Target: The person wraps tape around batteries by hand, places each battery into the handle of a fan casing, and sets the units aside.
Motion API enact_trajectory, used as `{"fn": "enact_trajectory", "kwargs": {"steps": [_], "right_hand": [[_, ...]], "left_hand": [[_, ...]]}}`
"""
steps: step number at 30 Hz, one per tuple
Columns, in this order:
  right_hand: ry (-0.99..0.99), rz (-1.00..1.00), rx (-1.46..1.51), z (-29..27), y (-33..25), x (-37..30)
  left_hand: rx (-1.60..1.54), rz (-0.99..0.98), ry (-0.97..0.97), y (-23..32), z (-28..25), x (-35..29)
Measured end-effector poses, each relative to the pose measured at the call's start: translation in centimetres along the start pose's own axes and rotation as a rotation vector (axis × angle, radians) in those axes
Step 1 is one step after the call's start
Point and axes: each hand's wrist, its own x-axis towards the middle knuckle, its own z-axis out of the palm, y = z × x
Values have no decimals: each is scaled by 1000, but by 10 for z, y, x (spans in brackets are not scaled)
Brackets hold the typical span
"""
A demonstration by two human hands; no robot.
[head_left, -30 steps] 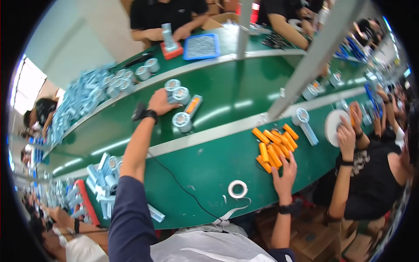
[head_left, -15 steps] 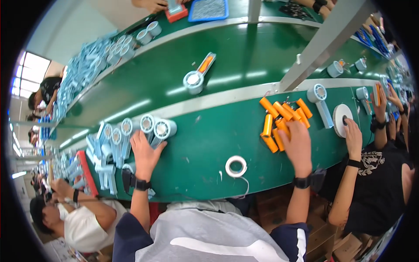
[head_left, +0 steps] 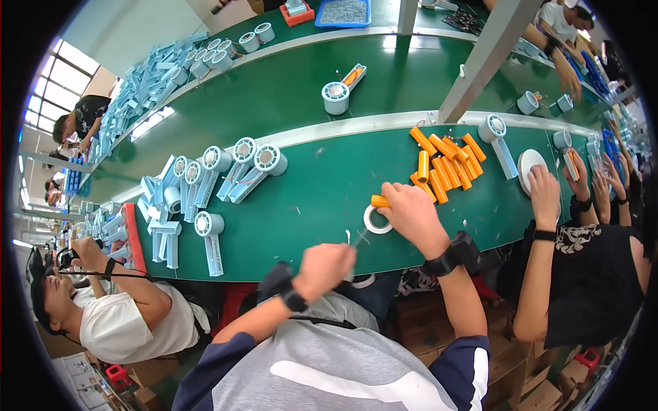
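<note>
My right hand (head_left: 415, 218) is closed on an orange cylindrical battery (head_left: 380, 201), pinched at its fingertips. Right beneath those fingers lies a white ring of tape (head_left: 371, 227), partly covered by them. My left hand (head_left: 327, 269) is curled closed at the bench's front edge, smeared by motion; what its fingertips hold, if anything, I cannot make out. Beyond my right hand is a pile of orange batteries (head_left: 445, 171). To the left, several light-blue handheld fan bodies (head_left: 269, 160) lie in a row, with one single fan body (head_left: 209, 225) nearer me.
A white disc (head_left: 531, 171) lies under a neighbour's hand (head_left: 545, 192) at right, beside another fan body (head_left: 495, 130). A red strip (head_left: 133, 240) borders the blue parts at left. Behind a pale rail (head_left: 295, 140), a fan body (head_left: 336, 98) lies on green surface. A grey post (head_left: 486, 61) rises there.
My left hand has left the fan bodies and swung right to the front edge. My right hand has come left from the pile with a battery. The whole view has shifted slightly.
</note>
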Motion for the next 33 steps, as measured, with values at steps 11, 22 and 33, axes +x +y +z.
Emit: {"fn": "enact_trajectory", "kwargs": {"steps": [11, 22, 33], "right_hand": [[188, 647, 399, -32, -2, -76], [78, 531, -1, -28, -13, -45], [-127, -10, -137, -15, -2, -10]], "left_hand": [[173, 480, -224, -23, -57, 72], [-107, 567, -211, -54, -51, 73], [-322, 325, -13, -78, -63, 13]]}}
